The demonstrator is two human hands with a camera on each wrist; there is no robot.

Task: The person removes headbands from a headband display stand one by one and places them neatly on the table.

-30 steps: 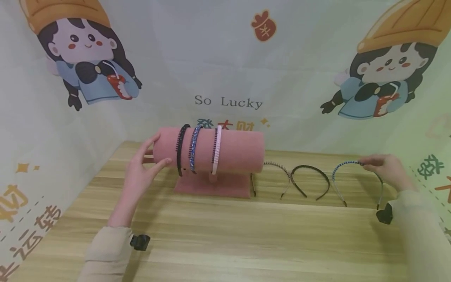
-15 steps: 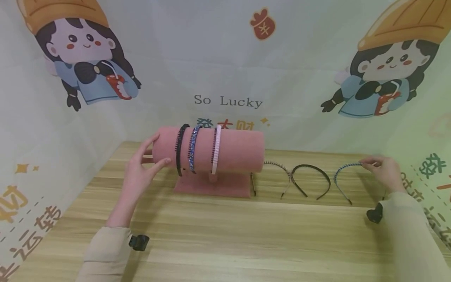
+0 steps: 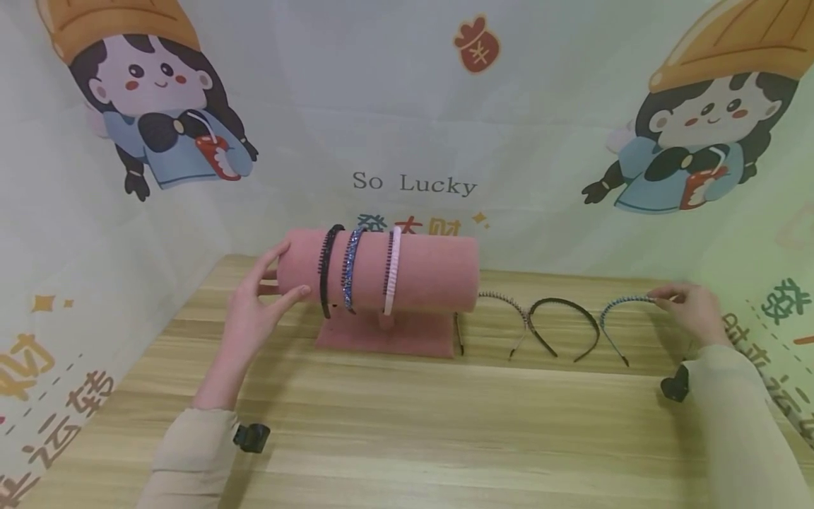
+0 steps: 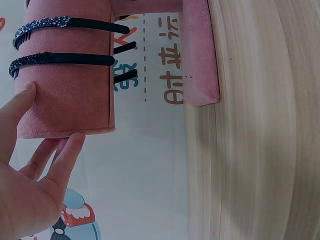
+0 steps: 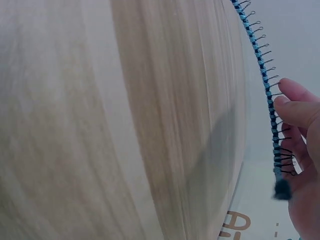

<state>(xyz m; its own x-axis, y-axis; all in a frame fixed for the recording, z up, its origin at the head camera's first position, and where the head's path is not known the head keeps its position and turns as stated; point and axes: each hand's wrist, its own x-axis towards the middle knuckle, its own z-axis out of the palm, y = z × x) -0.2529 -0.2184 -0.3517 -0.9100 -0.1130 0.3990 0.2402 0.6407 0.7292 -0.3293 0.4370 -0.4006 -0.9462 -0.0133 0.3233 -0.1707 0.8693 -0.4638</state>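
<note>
A pink velvety headband display stand [image 3: 439, 272] has a fat horizontal roll on a flat base. Around the roll sit a black headband [image 3: 325, 272], a glittery blue headband [image 3: 348, 272] and a white headband [image 3: 393, 272]. My left hand [image 3: 254, 304] holds the roll's left end, thumb on its front and fingers at the end face. Off to the right, my right hand [image 3: 693, 311] pinches a blue toothed headband [image 3: 613, 311] between thumb and fingertips. In the right wrist view, fingers grip the toothed side of this band [image 5: 265, 75]; the hand hides its right leg in the head view.
Right of the stand on the wooden table [image 3: 445, 431] are a plain black headband [image 3: 562, 302] and a toothed metallic headband [image 3: 509, 304], partly behind the stand. A printed cloth backdrop [image 3: 407, 120] rises at the table's back and sides.
My right hand has turned the blue toothed headband, so its right leg is now hidden behind the hand and forearm. My left hand stays on the roll's end.
</note>
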